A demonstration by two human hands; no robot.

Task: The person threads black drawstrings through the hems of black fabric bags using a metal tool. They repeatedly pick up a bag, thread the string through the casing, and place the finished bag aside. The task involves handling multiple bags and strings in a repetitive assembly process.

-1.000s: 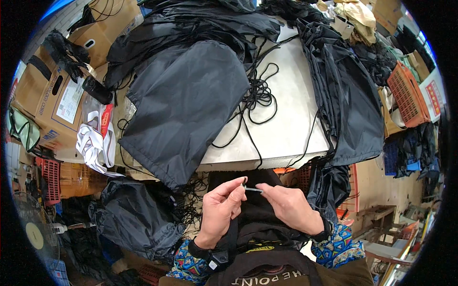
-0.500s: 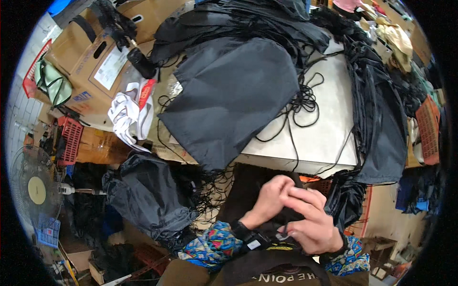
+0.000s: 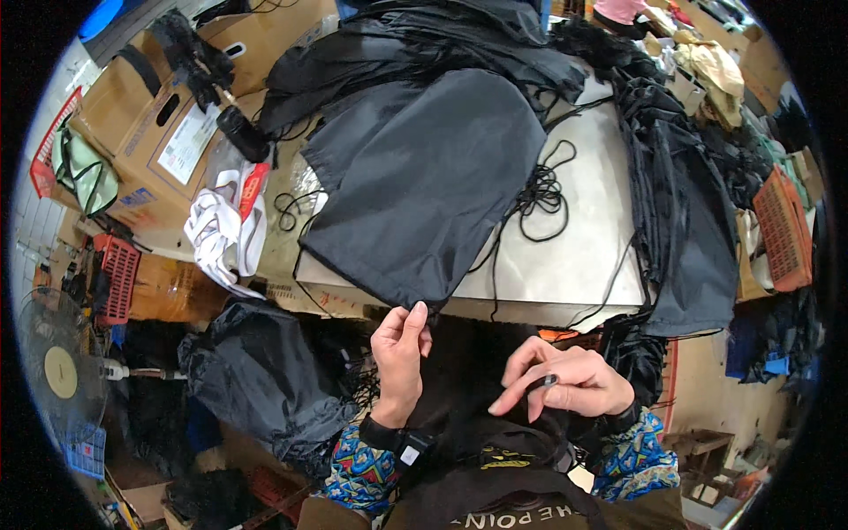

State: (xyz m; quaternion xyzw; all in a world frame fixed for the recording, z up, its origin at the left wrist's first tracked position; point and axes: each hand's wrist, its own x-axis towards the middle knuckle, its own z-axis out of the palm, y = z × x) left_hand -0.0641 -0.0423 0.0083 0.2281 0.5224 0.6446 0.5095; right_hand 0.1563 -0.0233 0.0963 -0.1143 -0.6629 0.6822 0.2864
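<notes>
A black drawstring bag [image 3: 433,177] of thin cloth lies flat on the white-topped table, its lower corner reaching over the near edge. My left hand [image 3: 402,358] pinches that corner between thumb and fingers. My right hand [image 3: 570,380] is held apart from the cloth, in front of my body, with the index finger stretched out and the others bent. A small dark thing with a shiny tip [image 3: 549,381] shows among its fingers; its kind cannot be made out. Looped black cord [image 3: 543,199] rests beside the bag's right edge.
More black bags are heaped at the back [image 3: 397,44] and hang over the table's right side [image 3: 680,203]. At left stand a cardboard box [image 3: 132,124], white straps [image 3: 221,225] and a fan [image 3: 62,371]. A black cloth bundle [image 3: 265,380] sits below the table edge.
My hands have come apart. The left moved up and left to take hold of the bag's corner; the right stayed near my body, its fingers loosening. The bag's lower corner has shifted slightly.
</notes>
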